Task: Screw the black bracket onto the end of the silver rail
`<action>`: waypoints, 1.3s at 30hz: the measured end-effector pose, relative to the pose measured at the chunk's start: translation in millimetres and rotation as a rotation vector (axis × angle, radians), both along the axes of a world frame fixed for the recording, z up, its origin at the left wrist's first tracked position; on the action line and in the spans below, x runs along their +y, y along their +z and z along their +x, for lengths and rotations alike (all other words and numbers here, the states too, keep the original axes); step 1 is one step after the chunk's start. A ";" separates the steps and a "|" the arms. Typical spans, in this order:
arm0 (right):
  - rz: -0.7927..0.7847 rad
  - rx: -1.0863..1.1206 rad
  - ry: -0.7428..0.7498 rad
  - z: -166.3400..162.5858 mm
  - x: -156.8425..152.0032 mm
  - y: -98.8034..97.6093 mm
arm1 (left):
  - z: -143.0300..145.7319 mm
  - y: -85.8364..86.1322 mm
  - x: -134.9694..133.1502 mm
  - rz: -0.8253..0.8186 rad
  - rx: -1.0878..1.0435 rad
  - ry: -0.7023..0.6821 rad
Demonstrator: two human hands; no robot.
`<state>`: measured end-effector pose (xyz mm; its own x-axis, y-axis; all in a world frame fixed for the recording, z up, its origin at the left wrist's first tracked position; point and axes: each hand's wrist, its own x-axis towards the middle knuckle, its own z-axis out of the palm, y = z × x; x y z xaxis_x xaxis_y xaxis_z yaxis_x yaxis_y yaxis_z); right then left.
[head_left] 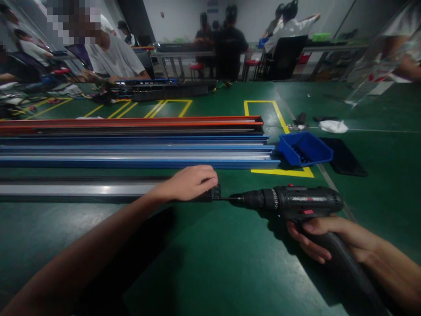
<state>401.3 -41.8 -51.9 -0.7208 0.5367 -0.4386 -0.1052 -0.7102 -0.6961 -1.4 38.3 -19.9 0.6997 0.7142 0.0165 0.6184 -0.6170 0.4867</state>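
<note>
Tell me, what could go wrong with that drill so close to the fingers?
1. The drill points its bit at the end of the grey rail, right beside the fingers of the left hand; if it slips, it might jab them.
2. Only the right hand grips the drill, low on the handle, so it may wobble off the rail end.

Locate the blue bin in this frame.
Head view, right of centre: the blue bin sits at the right end of the blue rails, beyond the drill in the right hand.
</note>
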 end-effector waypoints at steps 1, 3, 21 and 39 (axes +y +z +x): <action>0.003 0.005 -0.002 -0.3 -0.2 -0.6 | -0.1 0.2 -0.1 -0.003 0.000 -0.002; 0.010 0.003 -0.001 -0.7 -0.5 -2.3 | -0.2 0.6 -0.4 -0.003 0.000 -0.003; 0.134 -0.006 0.046 -2.9 1.9 1.7 | -0.9 -3.8 1.2 0.035 -0.006 -0.014; 0.084 0.060 0.087 2.4 0.1 0.5 | 2.1 2.0 -1.1 -0.003 0.033 0.029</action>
<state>403.6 -41.6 -51.4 -0.7899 0.5042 -0.3492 -0.0891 -0.6577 -0.7480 0.8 37.2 -17.9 0.6792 0.7339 -0.0079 0.6512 -0.5977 0.4676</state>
